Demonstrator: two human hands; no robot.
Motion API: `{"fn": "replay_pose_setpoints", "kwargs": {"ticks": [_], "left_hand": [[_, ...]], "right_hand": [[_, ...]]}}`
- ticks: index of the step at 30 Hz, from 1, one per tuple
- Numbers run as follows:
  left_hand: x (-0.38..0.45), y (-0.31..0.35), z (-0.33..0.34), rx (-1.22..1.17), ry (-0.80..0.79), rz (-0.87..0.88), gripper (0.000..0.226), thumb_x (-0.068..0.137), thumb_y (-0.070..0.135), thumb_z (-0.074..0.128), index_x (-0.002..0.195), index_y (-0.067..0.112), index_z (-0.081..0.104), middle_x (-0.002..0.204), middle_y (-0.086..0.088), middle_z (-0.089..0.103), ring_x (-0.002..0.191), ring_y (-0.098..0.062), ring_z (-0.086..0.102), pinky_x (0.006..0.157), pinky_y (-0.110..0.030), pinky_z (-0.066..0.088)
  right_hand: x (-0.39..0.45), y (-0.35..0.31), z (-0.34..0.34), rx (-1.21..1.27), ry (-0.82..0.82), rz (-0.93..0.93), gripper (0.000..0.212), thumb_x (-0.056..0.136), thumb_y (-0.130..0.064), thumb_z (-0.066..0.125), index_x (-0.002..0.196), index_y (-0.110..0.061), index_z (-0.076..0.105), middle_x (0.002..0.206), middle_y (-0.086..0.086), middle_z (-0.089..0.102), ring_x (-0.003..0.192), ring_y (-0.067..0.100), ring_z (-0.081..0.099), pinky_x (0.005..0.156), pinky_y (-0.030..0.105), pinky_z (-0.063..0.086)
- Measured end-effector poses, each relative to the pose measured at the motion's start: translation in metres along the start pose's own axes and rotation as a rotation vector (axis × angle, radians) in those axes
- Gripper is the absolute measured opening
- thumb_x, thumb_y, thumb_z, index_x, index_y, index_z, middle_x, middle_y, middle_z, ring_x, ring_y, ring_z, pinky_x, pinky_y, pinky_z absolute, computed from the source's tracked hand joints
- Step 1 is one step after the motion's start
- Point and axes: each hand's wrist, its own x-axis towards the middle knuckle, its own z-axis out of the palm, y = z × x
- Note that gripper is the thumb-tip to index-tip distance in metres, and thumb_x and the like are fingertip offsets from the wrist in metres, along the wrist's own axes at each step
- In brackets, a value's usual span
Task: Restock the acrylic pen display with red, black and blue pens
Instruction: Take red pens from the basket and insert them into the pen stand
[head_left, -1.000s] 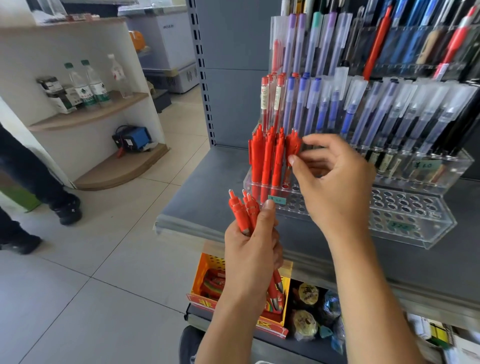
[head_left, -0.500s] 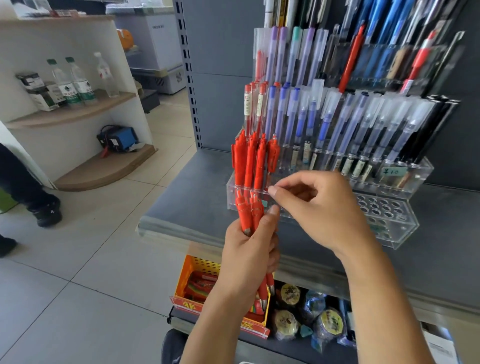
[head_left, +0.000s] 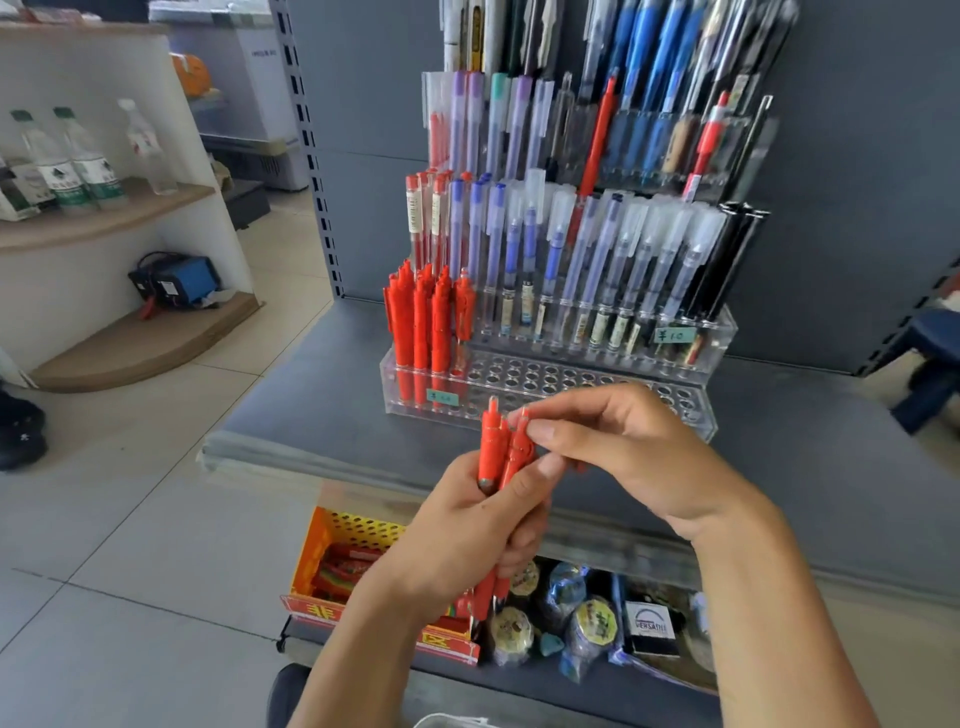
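Note:
A tiered clear acrylic pen display (head_left: 696, 415) stands on the grey shelf (head_left: 322, 405). Several red pens (head_left: 421, 322) fill the left end of its front row; the holes to their right hold nothing. Blue, frosted and black pens stand in the rows behind. In front of the display my left hand (head_left: 467, 540) grips a small bunch of red pens (head_left: 493, 452) upright. My right hand (head_left: 623, 457) pinches the top of one pen in that bunch, between thumb and fingertips.
Below the grey shelf sit an orange perforated box (head_left: 353, 535) of snacks and several wrapped items (head_left: 587, 618). To the left is tiled floor, a white corner shelf (head_left: 104, 218) with bottles and a blue device (head_left: 182, 280). A dark shoe (head_left: 21, 436) is at the left edge.
My right hand left the pens standing in the front row and came down to the bunch in my left hand, where it now pinches one pen. The view has shifted.

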Motion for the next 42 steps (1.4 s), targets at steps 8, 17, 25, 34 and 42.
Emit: {"fn": "replay_pose_setpoints", "kwargs": {"ticks": [8, 17, 25, 34, 42], "left_hand": [[0.011, -0.009, 0.009, -0.023, -0.022, -0.014, 0.028, 0.096, 0.042, 0.061, 0.084, 0.017, 0.065, 0.057, -0.008, 0.054, 0.043, -0.016, 0.046, 0.047, -0.027, 0.039], [0.016, -0.013, 0.011, -0.129, -0.001, -0.015, 0.029, 0.099, 0.038, 0.06, 0.092, 0.009, 0.063, 0.059, -0.008, 0.051, 0.04, -0.012, 0.032, 0.042, -0.022, 0.031], [0.015, -0.012, 0.009, -0.129, 0.026, -0.025, 0.027, 0.095, 0.037, 0.058, 0.096, 0.012, 0.069, 0.064, -0.01, 0.059, 0.04, -0.012, 0.035, 0.042, -0.023, 0.032], [0.014, -0.013, 0.002, -0.273, 0.487, 0.131, 0.022, 0.095, 0.024, 0.059, 0.088, 0.007, 0.07, 0.056, -0.008, 0.051, 0.038, -0.011, 0.032, 0.039, -0.022, 0.026], [0.016, -0.012, -0.007, -0.299, 0.725, 0.206, 0.025, 0.1, 0.021, 0.056, 0.098, -0.002, 0.064, 0.054, -0.005, 0.048, 0.039, -0.012, 0.031, 0.039, -0.022, 0.028]], "right_hand": [[-0.005, 0.007, -0.017, 0.18, 0.182, -0.078, 0.027, 0.079, -0.032, 0.07, 0.099, -0.017, 0.08, 0.076, 0.0, 0.07, 0.074, 0.012, 0.063, 0.075, 0.028, 0.052], [-0.006, 0.006, -0.023, 0.064, 0.087, -0.07, 0.038, 0.088, -0.012, 0.073, 0.125, -0.021, 0.069, 0.094, 0.001, 0.074, 0.089, 0.013, 0.071, 0.082, 0.024, 0.056], [-0.002, 0.003, -0.025, 0.246, 0.366, -0.189, 0.024, 0.091, 0.0, 0.066, 0.109, -0.013, 0.075, 0.093, 0.006, 0.079, 0.086, 0.017, 0.075, 0.073, 0.024, 0.056], [0.024, -0.007, 0.001, 0.458, 0.694, -0.478, 0.018, 0.088, 0.006, 0.07, 0.097, -0.009, 0.075, 0.081, 0.005, 0.079, 0.076, 0.022, 0.076, 0.064, 0.027, 0.058], [0.052, 0.006, 0.029, 0.362, 0.787, -0.54, 0.018, 0.082, -0.001, 0.078, 0.096, -0.013, 0.076, 0.085, 0.007, 0.079, 0.083, 0.031, 0.076, 0.074, 0.041, 0.063]]}}
